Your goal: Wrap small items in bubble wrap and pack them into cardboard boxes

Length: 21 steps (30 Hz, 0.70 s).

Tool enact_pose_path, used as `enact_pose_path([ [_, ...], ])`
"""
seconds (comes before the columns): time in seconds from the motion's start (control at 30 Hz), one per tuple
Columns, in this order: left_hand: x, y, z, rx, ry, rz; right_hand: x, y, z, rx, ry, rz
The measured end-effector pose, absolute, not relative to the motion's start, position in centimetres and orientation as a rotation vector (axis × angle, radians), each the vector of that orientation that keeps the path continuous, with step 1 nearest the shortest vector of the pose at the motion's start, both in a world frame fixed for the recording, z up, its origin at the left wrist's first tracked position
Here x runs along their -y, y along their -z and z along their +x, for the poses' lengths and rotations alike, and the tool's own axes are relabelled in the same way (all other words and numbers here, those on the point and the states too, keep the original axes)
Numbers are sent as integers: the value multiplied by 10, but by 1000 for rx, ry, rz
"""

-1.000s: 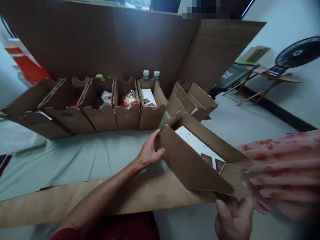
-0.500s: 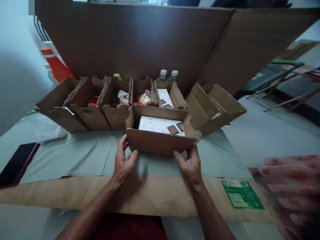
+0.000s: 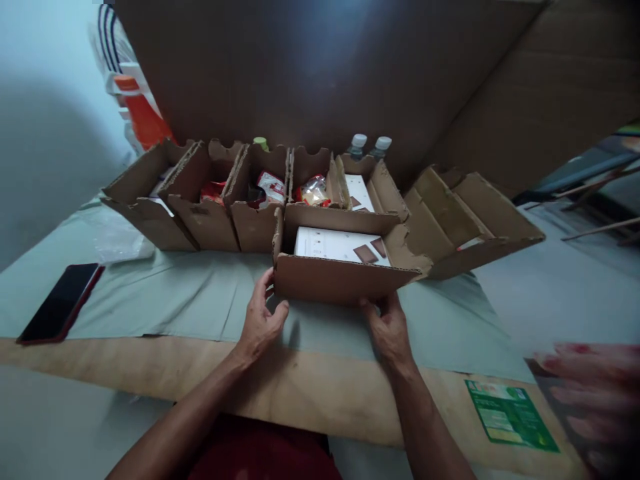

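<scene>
An open cardboard box (image 3: 335,281) stands in the middle of the table with a flat white packet (image 3: 340,245) bearing brown squares inside it. My left hand (image 3: 263,319) grips the box's near left corner, thumb on the front wall. My right hand (image 3: 389,327) holds the near right corner from below, fingers curled under the edge. Both forearms reach in from the bottom of the view.
A row of open cardboard boxes (image 3: 210,217) with snack packets stands behind, two capped bottles (image 3: 369,145) at the back. More empty boxes (image 3: 467,220) sit at right. A dark phone (image 3: 61,301) lies at left, a green label (image 3: 510,415) at right. A tall cardboard sheet (image 3: 310,73) backs everything.
The box swung from a slanted spot at right to square in front of me, then slid farther away. My right hand took hold of its right corner.
</scene>
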<state>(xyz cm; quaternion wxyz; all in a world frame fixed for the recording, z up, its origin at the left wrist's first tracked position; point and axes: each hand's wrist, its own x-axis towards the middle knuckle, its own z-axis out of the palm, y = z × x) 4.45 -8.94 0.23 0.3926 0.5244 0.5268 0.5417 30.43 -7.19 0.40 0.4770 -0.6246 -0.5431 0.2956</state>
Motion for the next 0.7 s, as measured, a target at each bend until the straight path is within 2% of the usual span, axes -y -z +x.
enact_pose_path([
  [0.27,113,-7,-33,-1682,-1264,1701,147,4,296,1211,-522,-1853],
  [0.47,96,-21,-160,-2162,-1351,1717,159,10,246,1521,-564,-1681],
  [0.7,42,-65,-291,-2518,-1304,1636,146,25,214,1692,-529,-1619],
])
